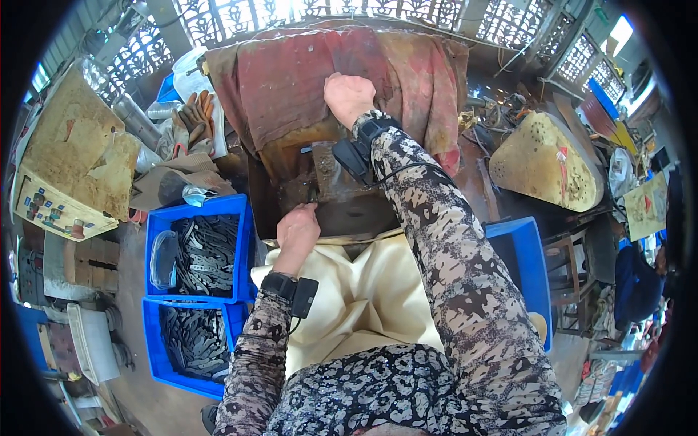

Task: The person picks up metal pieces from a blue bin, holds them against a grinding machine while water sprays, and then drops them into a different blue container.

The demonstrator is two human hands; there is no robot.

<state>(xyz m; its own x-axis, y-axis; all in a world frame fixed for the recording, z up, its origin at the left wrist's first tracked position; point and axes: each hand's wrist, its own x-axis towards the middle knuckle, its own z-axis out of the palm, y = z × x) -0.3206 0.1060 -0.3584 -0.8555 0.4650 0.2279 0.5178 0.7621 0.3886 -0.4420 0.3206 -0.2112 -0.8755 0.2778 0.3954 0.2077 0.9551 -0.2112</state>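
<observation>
My left hand (298, 229) is closed in a pinch at the front of a brown, dirty machine recess. A small dark piece (313, 193) juts from its fingertips; its kind is unclear. Further forward, my right hand (349, 98) is curled into a fist against a stained red cloth (287, 87) draped over the machine. Whatever lies inside that fist is hidden. Below the right wrist stands a worn metal block (333, 173) within the recess. A cream apron (349, 291) covers my lap.
Two blue bins (243, 272) of dark metal strips (207, 254) stand at my left. Another blue bin (534, 269) is at my right. Beyond are a control box (65, 200) with knobs, work gloves (193, 120) and a yellowish rounded machine cover (549, 163).
</observation>
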